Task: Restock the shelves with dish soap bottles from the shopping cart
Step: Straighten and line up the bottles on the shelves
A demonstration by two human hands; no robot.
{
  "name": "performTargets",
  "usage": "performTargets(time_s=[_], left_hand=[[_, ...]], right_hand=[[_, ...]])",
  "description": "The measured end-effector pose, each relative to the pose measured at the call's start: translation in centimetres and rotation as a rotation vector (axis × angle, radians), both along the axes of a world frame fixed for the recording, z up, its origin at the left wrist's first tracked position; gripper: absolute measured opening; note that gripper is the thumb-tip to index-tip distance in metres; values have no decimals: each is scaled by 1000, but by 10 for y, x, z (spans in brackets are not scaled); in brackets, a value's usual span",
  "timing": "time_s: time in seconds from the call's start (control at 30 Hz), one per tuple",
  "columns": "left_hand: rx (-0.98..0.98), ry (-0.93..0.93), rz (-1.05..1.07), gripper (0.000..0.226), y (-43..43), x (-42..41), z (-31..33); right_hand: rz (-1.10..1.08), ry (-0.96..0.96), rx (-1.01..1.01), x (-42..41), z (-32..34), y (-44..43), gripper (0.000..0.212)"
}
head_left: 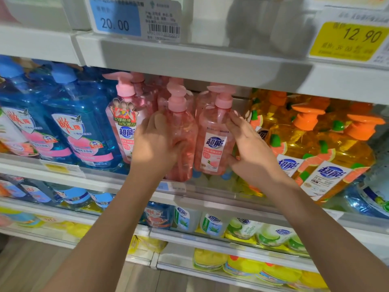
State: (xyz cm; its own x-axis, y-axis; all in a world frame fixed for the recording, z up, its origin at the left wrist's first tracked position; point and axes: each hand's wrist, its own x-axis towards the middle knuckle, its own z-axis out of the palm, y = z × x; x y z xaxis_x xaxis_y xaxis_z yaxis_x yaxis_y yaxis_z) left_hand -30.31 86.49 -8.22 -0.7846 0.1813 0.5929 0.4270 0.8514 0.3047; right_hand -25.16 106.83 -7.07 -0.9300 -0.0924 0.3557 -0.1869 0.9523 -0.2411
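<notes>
The left hand (155,142) curls its fingers round a pink pump bottle (183,131), held upright with its plain side out, just left of the labelled pink bottle (213,144) and almost touching it. The right hand (246,142) lies against that labelled bottle's right side, fingers straight. Orange bottles (315,144) stand right of it, blue bottles (69,123) further left.
</notes>
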Motion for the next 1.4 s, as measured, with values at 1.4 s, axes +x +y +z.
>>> performTargets(time_s=[1.4], left_hand=[[-376, 361, 242, 66, 3, -31, -37]], right_hand=[[-148, 157, -224, -53, -30, 2, 78]])
